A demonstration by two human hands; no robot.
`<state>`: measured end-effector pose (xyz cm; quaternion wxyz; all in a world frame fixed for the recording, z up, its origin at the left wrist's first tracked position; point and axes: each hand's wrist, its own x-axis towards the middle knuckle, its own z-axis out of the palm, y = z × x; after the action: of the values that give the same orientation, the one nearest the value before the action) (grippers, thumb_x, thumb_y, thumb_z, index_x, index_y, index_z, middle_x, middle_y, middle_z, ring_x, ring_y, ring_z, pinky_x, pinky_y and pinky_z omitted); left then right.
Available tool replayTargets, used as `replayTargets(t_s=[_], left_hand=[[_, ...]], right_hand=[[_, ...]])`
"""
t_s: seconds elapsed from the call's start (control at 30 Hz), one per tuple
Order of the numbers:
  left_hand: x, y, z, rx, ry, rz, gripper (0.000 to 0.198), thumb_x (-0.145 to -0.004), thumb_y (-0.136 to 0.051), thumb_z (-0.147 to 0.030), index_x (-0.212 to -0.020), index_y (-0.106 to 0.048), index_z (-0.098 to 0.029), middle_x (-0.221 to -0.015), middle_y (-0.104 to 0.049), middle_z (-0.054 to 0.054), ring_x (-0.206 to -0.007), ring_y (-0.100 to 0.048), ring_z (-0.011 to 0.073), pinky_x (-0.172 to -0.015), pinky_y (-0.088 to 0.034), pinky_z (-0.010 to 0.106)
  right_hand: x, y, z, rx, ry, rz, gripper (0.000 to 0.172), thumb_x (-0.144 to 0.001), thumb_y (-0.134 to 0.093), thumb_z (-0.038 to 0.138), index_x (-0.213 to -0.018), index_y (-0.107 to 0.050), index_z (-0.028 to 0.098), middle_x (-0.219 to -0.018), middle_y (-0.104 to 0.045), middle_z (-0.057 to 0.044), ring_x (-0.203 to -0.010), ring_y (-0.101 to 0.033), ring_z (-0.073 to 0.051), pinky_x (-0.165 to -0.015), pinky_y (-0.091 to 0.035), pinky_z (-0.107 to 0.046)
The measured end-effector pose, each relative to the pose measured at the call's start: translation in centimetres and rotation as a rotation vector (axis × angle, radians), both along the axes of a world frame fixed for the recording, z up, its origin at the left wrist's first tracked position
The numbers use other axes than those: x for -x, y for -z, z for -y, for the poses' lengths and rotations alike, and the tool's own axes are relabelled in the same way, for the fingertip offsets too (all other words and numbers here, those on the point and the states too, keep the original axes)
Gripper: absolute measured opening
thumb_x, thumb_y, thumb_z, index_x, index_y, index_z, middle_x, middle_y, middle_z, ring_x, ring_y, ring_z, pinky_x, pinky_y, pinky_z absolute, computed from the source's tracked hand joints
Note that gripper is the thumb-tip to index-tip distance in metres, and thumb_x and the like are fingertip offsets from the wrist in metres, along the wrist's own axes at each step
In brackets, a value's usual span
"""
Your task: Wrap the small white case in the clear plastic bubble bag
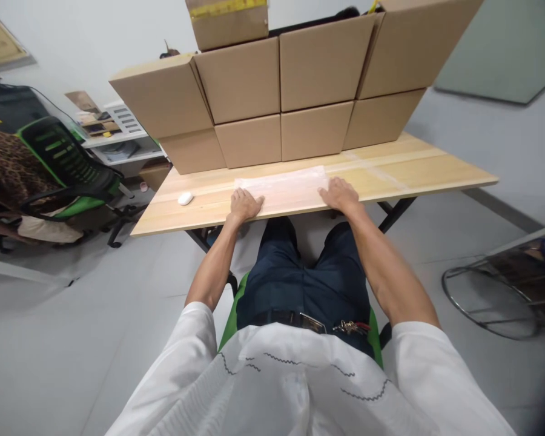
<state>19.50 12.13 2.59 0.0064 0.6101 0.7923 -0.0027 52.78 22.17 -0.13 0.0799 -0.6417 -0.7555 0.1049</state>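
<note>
A pale, flat translucent sheet or bag (285, 183) lies on the wooden table (390, 172) near its front edge. My left hand (244, 204) rests on the sheet's left end, fingers lying flat. My right hand (339, 194) rests on its right end, fingers also flat on the surface. Neither hand grips anything. I am seated on a green chair, legs under the table's edge.
Stacked cardboard boxes (272, 91) form a wall along the table's back. A white mouse (184, 198) sits at the left of the table. A green and black office chair (68, 163) and a person in patterned clothing are at left. A metal-framed chair (504, 290) stands at right.
</note>
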Motion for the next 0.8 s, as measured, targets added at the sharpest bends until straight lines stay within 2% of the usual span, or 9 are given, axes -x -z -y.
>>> replayTargets(t_s=[0.13,0.23,0.33,0.47,0.57,0.67,0.8], left_hand=[[0.3,-0.2,0.0,0.003,0.011,-0.031,0.103,-0.124,-0.033,-0.065,-0.186,-0.042,0.016,-0.198,-0.039,0.040,-0.191,-0.039,0.0484,-0.158,-0.027,0.056],[-0.1,-0.6,-0.8,-0.030,0.054,-0.030,0.102,-0.123,-0.032,-0.065,-0.189,-0.039,0.012,-0.201,-0.036,0.038,-0.193,-0.034,0.0483,-0.160,-0.021,0.058],[-1.0,-1.1,-2.2,-0.056,0.111,0.019,0.098,-0.124,-0.029,-0.064,-0.195,-0.032,0.004,-0.206,-0.029,0.030,-0.196,-0.026,0.0450,-0.161,-0.018,0.060],[-2.0,-1.1,-3.6,-0.030,0.159,0.048,0.093,-0.124,-0.028,-0.057,-0.196,-0.033,0.001,-0.206,-0.032,0.029,-0.196,-0.027,0.0440,-0.161,-0.018,0.061],[-2.2,-0.4,-3.9,-0.002,0.150,0.045,0.088,-0.123,-0.027,-0.049,-0.195,-0.034,0.002,-0.206,-0.031,0.030,-0.196,-0.028,0.0442,-0.160,-0.021,0.064],[-2.1,0.1,-3.7,0.023,0.131,0.085,0.093,-0.125,-0.024,-0.057,-0.196,-0.032,0.002,-0.208,-0.024,0.029,-0.197,-0.023,0.0440,-0.160,-0.021,0.063],[-1.7,0.0,-3.4,0.044,0.105,0.130,0.101,-0.125,-0.027,-0.068,-0.197,-0.028,0.003,-0.209,-0.019,0.030,-0.199,-0.017,0.0446,-0.161,-0.018,0.060]], right_hand=[[0.5,-1.0,0.8,0.041,0.049,0.004,0.093,-0.125,-0.034,0.057,-0.196,-0.035,-0.004,-0.206,-0.029,-0.030,-0.195,-0.027,-0.040,-0.158,-0.024,-0.056],[2.2,-1.5,0.8,-0.029,0.051,-0.061,0.096,-0.125,-0.033,0.062,-0.197,-0.032,-0.002,-0.208,-0.024,-0.028,-0.196,-0.022,-0.041,-0.160,-0.018,-0.061],[5.6,-2.1,0.9,-0.114,-0.078,-0.172,0.098,-0.126,-0.027,0.070,-0.200,-0.034,0.006,-0.209,-0.024,-0.021,-0.198,-0.018,-0.038,-0.161,-0.012,-0.060],[11.2,-3.0,2.0,0.025,-0.342,-0.174,0.094,-0.129,-0.028,0.066,-0.201,-0.030,0.005,-0.210,-0.022,-0.018,-0.198,-0.019,-0.032,-0.160,-0.015,-0.045],[13.6,-3.1,2.6,0.054,-0.438,-0.117,0.089,-0.130,-0.028,0.060,-0.200,-0.033,0.006,-0.210,-0.022,-0.019,-0.197,-0.020,-0.034,-0.160,-0.015,-0.046],[13.7,-2.4,1.6,0.084,-0.427,-0.072,0.088,-0.130,-0.031,0.057,-0.199,-0.035,0.003,-0.210,-0.020,-0.021,-0.198,-0.018,-0.037,-0.160,-0.014,-0.051],[11.2,-1.2,-1.9,0.079,-0.355,-0.049,0.091,-0.127,-0.035,0.057,-0.200,-0.030,0.002,-0.210,-0.018,-0.021,-0.198,-0.016,-0.037,-0.161,-0.013,-0.052]])
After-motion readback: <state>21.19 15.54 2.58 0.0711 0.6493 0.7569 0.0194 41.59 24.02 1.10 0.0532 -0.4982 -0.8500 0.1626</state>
